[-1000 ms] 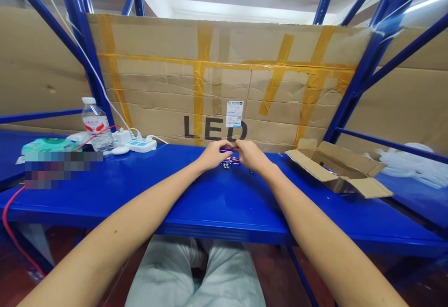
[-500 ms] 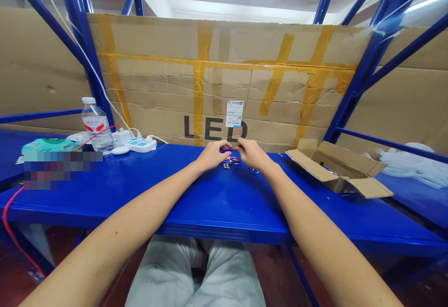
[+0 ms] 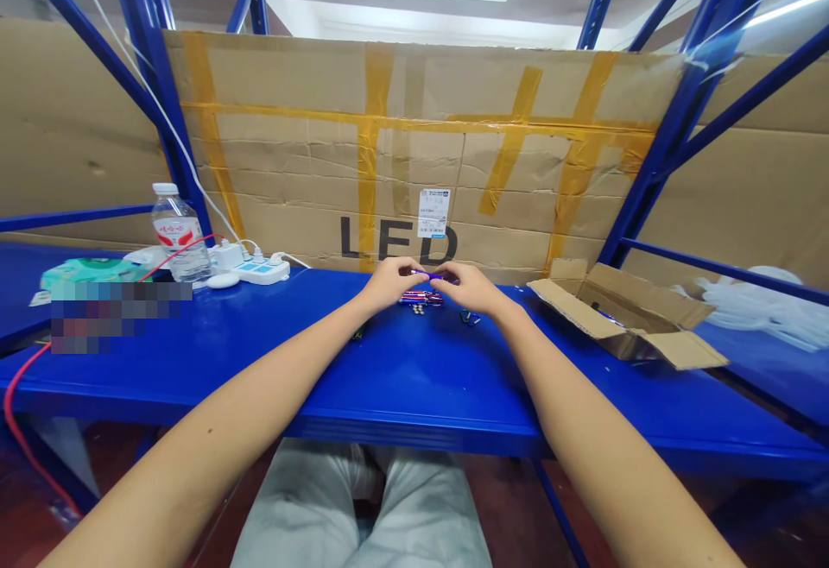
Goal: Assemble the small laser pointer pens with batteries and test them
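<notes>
Worktop: bottle left of power strip, both by far edge; carton toward far right corner. Pen-like pieces near far edge's middle, cardboard panel behind.

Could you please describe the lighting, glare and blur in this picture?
Head view: the long white light strip glows at upper right; head view: the flat blue tabletop shows soft reflections; head view: the crumpled white plastic looks smeared, and the slim purple rod is too small for detail.

There are two hands, one held purple rod, one bottle, one open carton.
</notes>
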`<action>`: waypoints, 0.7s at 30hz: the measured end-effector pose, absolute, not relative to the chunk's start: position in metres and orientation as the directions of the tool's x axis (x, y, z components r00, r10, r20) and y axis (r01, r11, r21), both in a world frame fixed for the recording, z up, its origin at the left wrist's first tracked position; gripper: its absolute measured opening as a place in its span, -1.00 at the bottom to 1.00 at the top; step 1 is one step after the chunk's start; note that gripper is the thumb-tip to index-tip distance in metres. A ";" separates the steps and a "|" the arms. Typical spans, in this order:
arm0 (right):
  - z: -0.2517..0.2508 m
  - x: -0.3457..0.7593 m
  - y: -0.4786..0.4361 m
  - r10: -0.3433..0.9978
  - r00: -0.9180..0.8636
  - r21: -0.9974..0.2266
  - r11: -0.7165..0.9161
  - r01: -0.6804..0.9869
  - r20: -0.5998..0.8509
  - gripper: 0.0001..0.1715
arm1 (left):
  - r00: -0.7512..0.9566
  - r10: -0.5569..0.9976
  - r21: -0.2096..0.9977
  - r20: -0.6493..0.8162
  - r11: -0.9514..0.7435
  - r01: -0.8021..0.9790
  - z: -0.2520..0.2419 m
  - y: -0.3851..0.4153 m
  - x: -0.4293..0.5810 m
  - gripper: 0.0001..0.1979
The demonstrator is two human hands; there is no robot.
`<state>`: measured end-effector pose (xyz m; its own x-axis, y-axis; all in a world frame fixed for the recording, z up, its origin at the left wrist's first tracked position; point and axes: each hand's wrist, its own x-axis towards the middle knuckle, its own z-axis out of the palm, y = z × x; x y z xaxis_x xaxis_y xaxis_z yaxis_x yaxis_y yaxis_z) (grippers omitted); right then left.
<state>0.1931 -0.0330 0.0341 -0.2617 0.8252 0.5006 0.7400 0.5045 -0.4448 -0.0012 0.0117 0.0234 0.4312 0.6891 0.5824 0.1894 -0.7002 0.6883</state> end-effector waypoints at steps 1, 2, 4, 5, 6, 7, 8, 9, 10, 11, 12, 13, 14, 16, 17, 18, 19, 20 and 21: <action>0.033 0.190 -0.034 0.814 -0.282 -0.434 0.525 0.732 0.509 -0.73 | 0.438 0.687 0.685 0.579 -0.702 0.195 0.024 0.011 -0.001 -0.76; 0.032 0.186 -0.035 0.805 -0.293 -0.425 0.538 0.728 0.516 -0.73 | 0.438 0.689 0.681 0.577 -0.702 0.207 0.024 0.010 -0.001 -0.74; 0.030 0.179 -0.035 0.795 -0.294 -0.429 0.551 0.716 0.531 -0.73 | 0.423 0.697 0.669 0.579 -0.703 0.243 0.024 0.008 -0.002 -0.69; 0.028 0.175 -0.034 0.794 -0.298 -0.445 0.560 0.699 0.530 -0.74 | 0.418 0.700 0.658 0.580 -0.704 0.266 0.024 0.007 -0.003 -0.65; 0.027 0.173 -0.034 0.796 -0.312 -0.474 0.571 0.670 0.519 -0.75 | 0.417 0.700 0.645 0.580 -0.707 0.289 0.023 0.007 -0.003 -0.62; 0.026 0.171 -0.033 0.801 -0.331 -0.509 0.580 0.636 0.498 -0.76 | 0.418 0.700 0.632 0.579 -0.710 0.312 0.023 0.007 -0.003 -0.59; 0.026 0.169 -0.033 0.809 -0.351 -0.546 0.580 0.605 0.472 -0.77 | 0.412 0.700 0.619 0.583 -0.712 0.332 0.023 0.007 -0.003 -0.57; 0.025 0.169 -0.032 0.819 -0.365 -0.581 0.572 0.579 0.443 -0.76 | 0.397 0.702 0.613 0.592 -0.711 0.343 0.023 0.008 -0.002 -0.56; 0.025 0.169 -0.031 0.832 -0.366 -0.614 0.555 0.561 0.417 -0.73 | 0.372 0.708 0.625 0.600 -0.705 0.335 0.023 0.009 -0.001 -0.56; 0.025 0.169 -0.030 0.846 -0.355 -0.645 0.532 0.548 0.396 -0.70 | 0.334 0.726 0.662 0.601 -0.686 0.302 0.024 0.011 0.000 -0.55; 0.025 0.170 -0.029 0.860 -0.339 -0.674 0.510 0.535 0.381 -0.68 | 0.292 0.756 0.721 0.587 -0.651 0.238 0.024 0.013 0.000 -0.53; 0.025 0.170 -0.028 0.872 -0.322 -0.702 0.489 0.518 0.369 -0.67 | 0.257 0.793 0.789 0.552 -0.597 0.146 0.026 0.015 0.001 -0.50; 0.026 0.171 -0.028 0.883 -0.303 -0.733 0.468 0.493 0.359 -0.67 | 0.241 0.832 0.852 0.499 -0.522 0.038 0.027 0.017 0.001 -0.45; 0.026 0.172 -0.027 0.903 -0.269 -0.805 0.424 0.416 0.336 -0.70 | 0.261 0.883 0.920 0.389 -0.358 -0.160 0.029 0.020 -0.002 -0.35; 0.026 0.172 -0.026 0.911 -0.258 -0.840 0.400 0.367 0.321 -0.71 | 0.285 0.893 0.929 0.350 -0.291 -0.227 0.030 0.021 -0.003 -0.31; 0.026 0.172 -0.026 0.918 -0.250 -0.869 0.378 0.320 0.307 -0.73 | 0.309 0.895 0.932 0.321 -0.240 -0.272 0.031 0.023 -0.006 -0.28; 0.026 0.172 -0.027 0.923 -0.248 -0.888 0.361 0.286 0.296 -0.75 | 0.329 0.895 0.932 0.302 -0.204 -0.300 0.031 0.023 -0.008 -0.26; 0.026 0.172 -0.027 0.924 -0.251 -0.896 0.353 0.269 0.288 -0.75 | 0.344 0.893 0.932 0.291 -0.183 -0.314 0.031 0.024 -0.010 -0.25; 0.026 0.173 -0.027 0.924 -0.255 -0.897 0.352 0.267 0.286 -0.75 | 0.354 0.890 0.933 0.288 -0.176 -0.315 0.032 0.024 -0.011 -0.24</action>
